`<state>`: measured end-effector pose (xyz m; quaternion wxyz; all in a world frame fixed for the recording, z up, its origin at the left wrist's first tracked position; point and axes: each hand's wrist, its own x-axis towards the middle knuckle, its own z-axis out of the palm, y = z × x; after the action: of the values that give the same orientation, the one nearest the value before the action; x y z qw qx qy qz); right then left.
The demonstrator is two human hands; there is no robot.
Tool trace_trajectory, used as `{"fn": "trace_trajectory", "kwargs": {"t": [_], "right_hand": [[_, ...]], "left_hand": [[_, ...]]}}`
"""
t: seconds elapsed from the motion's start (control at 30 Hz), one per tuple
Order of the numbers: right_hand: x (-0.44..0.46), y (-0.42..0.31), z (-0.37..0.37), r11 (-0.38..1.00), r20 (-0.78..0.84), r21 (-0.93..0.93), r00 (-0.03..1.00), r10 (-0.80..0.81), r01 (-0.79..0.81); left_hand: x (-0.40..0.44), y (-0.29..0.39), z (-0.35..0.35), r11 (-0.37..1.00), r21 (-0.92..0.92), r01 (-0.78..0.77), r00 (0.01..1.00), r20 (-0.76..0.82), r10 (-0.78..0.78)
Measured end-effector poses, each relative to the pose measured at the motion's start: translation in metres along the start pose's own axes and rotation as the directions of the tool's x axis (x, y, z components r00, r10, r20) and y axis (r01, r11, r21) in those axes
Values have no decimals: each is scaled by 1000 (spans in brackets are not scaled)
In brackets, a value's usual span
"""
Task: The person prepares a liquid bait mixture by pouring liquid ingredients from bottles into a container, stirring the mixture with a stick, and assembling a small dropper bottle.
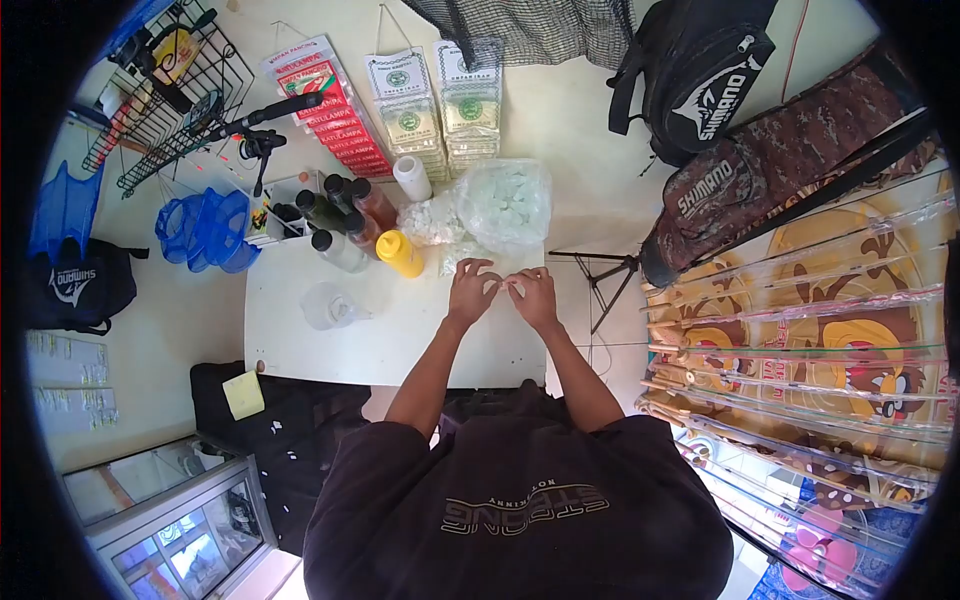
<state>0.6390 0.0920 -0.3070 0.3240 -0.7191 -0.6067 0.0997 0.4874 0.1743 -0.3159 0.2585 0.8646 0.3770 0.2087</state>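
Above the right part of the white table (pixel 400 350), my left hand (pixel 472 292) and my right hand (pixel 534 298) meet fingertip to fingertip. Both are closed in a pinch, and whatever lies between the fingers is too small to make out. Just beyond them is a large clear plastic bag (pixel 508 205) with pale green contents. Beside it sits a bag of small white pieces (pixel 430 220). Some flat clear plastic (pixel 460 258) lies close behind my left hand. To the left stands a yellow squeeze bottle (pixel 400 253).
Several dark-capped bottles (pixel 340 250) and a white bottle (pixel 411 178) stand at the back of the table. A clear plastic container (pixel 330 306) is at the left. Hanging packets (pixel 405 110) line the wall. Fishing rods (pixel 800 345) and a camouflage rod bag (pixel 740 185) are on the right.
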Motion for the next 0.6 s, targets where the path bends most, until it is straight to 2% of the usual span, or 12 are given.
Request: {"fn": "trace_trajectory", "kwargs": {"t": [0.3, 0.4, 0.47, 0.6], "right_hand": [[2, 5, 1, 997, 21, 68, 999, 44, -46], [1, 6, 3, 996, -4, 80, 1000, 26, -26], [2, 3, 1, 988, -37, 151, 999, 34, -28], [1, 5, 4, 986, -4, 163, 999, 45, -44]], "left_hand": [[1, 4, -2, 1000, -1, -4, 1000, -9, 4], [1, 5, -3, 1000, -12, 4, 1000, 4, -4], [1, 4, -3, 1000, -6, 0, 1000, -17, 0], [0, 4, -1, 1000, -10, -1, 1000, -10, 1]]}}
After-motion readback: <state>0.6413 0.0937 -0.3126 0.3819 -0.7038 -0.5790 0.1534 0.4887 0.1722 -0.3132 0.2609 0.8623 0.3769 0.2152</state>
